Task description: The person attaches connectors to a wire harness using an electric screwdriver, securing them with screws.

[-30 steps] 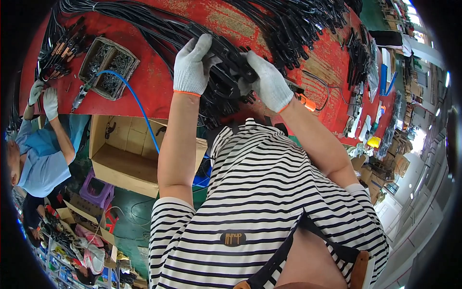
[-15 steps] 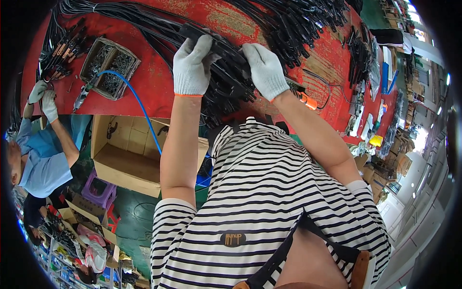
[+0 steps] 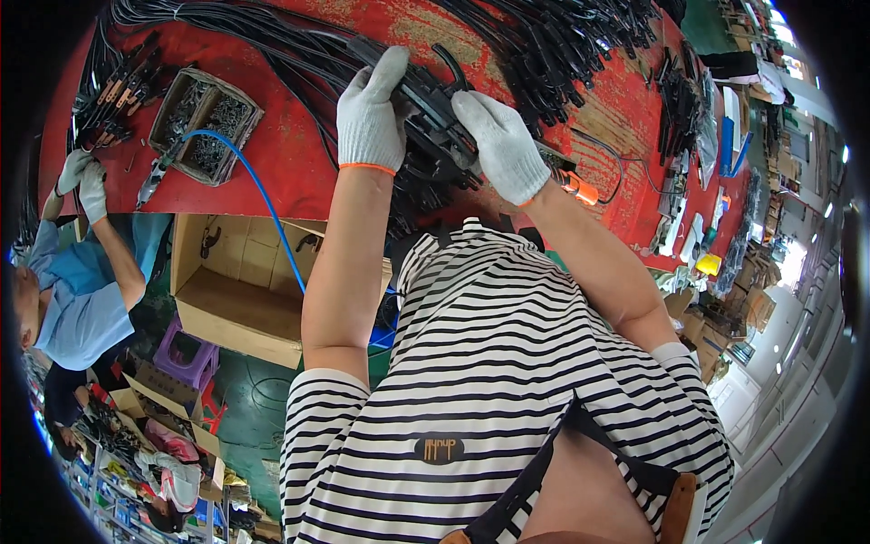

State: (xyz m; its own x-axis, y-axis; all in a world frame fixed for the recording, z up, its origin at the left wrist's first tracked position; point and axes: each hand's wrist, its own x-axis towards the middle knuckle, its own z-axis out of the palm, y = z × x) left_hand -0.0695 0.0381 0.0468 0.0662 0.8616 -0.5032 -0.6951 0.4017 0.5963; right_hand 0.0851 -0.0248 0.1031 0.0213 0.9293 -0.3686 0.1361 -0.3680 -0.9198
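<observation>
- Left hand (image 3: 372,122): white knit glove, orange cuff; fingers curled over the upper left end of the black part, gripping it. Fingertips hidden behind the part.
- Right hand (image 3: 497,145): same glove; fingers clenched on the lower right side of the part, thumb hidden.
- Black part (image 3: 433,107): dark plastic piece with cables running from it, held between both hands just above the red worktop (image 3: 299,172) near its front edge. Its exact shape is hard to make out against the cables beneath.
- Cable bundles (image 3: 562,45): black, spread across the far worktop; the ends run out of view at the top rim.
- Tray (image 3: 204,113): grey, holding small metal pieces, left of the hands; contents too small to identify.
- Blue hose (image 3: 263,195): curves from beside the tray down over the worktop edge; its lower end is hidden behind the left forearm.
- Cardboard box (image 3: 240,290): open, below the worktop.
- Co-worker's gloved hands (image 3: 82,181): at the worktop's left end; what they hold cannot be told.
</observation>
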